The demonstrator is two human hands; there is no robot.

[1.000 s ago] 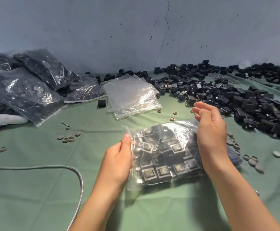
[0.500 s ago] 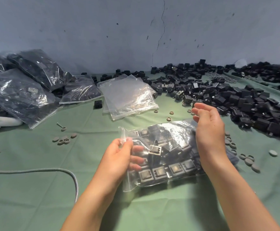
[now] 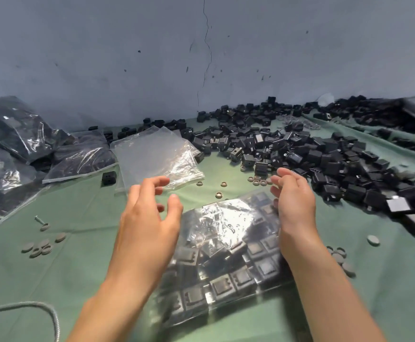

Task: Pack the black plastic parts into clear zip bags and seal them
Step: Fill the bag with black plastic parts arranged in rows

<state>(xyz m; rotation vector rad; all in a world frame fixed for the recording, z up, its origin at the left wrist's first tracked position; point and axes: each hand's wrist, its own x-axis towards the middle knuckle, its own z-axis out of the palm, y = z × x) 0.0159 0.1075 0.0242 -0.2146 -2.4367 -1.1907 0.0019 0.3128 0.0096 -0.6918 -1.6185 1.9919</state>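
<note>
Our clear zip bag full of square black plastic parts (image 3: 226, 255) lies flat on the green cloth table (image 3: 78, 267), near us in the middle. Our left hand (image 3: 149, 218) is over the bag's left end with its fingers spread loose and nothing in them. Our right hand (image 3: 294, 203) is at the bag's right side, loose and holding nothing too, but we cannot tell if it touches the bag. The big heap of loose black plastic parts (image 3: 324, 156) is far right, and a stack of empty clear zip bags (image 3: 154, 154) lies just past our left hand.
</note>
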